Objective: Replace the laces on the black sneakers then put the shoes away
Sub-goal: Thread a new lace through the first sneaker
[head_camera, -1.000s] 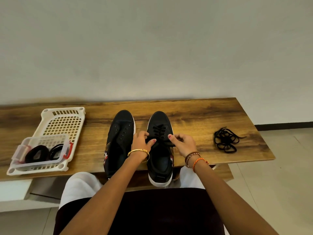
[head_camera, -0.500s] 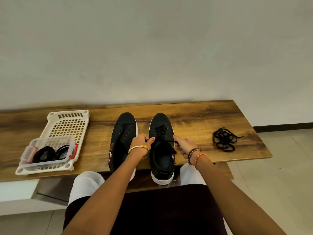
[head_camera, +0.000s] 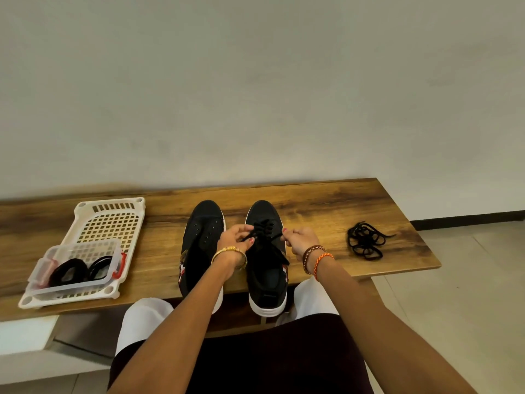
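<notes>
The left forearm covers the heel and inner side of the unlaced black canvas sneaker with a white sole (head_camera: 203,245), and the heel of the laced black canvas sneaker (head_camera: 265,268) hangs past the near edge of the wooden-grain bench (head_camera: 326,206), just right of centre in the frame. What lies in the clear plastic box with red clips (head_camera: 76,268) is hard to make out: dark coiled shapes, perhaps bands or laces. The box sits in the near end of a cream perforated plastic tray (head_camera: 110,226) at lower left.

The unlaced shoe shows bare round eyelets; the laced one has thin black cord crossed over its tongue. A loose tangle of black laces (head_camera: 365,241) lies well apart toward the right end of the bench.

Both hands meet over the laced shoe. The left hand (head_camera: 235,237), with a gold bangle at the wrist, pinches a lace end (head_camera: 250,237) between thumb and fingers at the shoe's left side. The right hand (head_camera: 301,240), with braided orange and brown wristbands, has fingers curled and pinches the other lace end (head_camera: 274,237) at the shoe's right side, drawn taut.
</notes>
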